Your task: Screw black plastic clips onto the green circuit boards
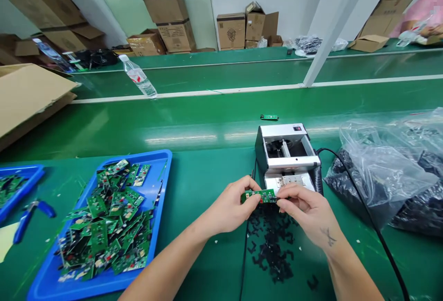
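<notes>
Your left hand (pixel 232 206) holds a green rectangular circuit board (pixel 267 195); your right hand (pixel 309 208) pinches its right end. Green tabletop (pixel 204 167) separates both from the blue plastic tray (pixel 166 159)'s edge.

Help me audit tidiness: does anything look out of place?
One circuit board lies alone behind the silver machine, apart from those piled in the blue tray; small black pieces lie loose on the table.

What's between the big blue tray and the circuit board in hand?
Head view: a stretch of green tabletop, then the left hand, which grips the tray-side end of the circuit board.
</notes>
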Tool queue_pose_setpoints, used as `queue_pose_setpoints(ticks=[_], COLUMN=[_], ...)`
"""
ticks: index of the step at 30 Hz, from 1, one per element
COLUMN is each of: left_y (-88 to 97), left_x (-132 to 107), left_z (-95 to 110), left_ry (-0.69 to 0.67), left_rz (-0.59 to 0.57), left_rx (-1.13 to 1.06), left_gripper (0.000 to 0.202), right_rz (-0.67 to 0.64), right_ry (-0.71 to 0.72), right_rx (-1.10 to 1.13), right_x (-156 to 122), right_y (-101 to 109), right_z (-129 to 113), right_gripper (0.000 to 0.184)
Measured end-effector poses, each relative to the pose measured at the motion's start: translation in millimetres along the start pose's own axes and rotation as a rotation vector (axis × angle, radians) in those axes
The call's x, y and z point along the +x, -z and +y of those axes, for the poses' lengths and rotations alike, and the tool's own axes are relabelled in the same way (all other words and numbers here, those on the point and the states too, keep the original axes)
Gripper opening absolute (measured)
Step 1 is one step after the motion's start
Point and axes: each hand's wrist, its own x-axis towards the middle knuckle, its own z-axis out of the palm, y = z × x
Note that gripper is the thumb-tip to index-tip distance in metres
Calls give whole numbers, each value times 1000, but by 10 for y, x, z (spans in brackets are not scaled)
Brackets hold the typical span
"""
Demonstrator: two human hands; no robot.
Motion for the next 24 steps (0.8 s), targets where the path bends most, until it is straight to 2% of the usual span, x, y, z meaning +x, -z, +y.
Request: queue_pose_setpoints(ticks=[4, 11, 24], left_y=[3, -15, -15], left_x=[-19, -33, -36], left_z=[26, 41, 62], left_ry=[-94, -83, -65], left_rz=[82, 77, 61], left_rx=[147, 162, 164], left_gripper=[12, 12, 15], right_rz=[14, 82, 49], right_ry=[22, 96, 101], right_rx=[-147, -305, -417], right_x=[-8, -23, -23], right_y=[-22, -63, -33], right_z=[-2, 10, 11], right_gripper=[7, 6, 10])
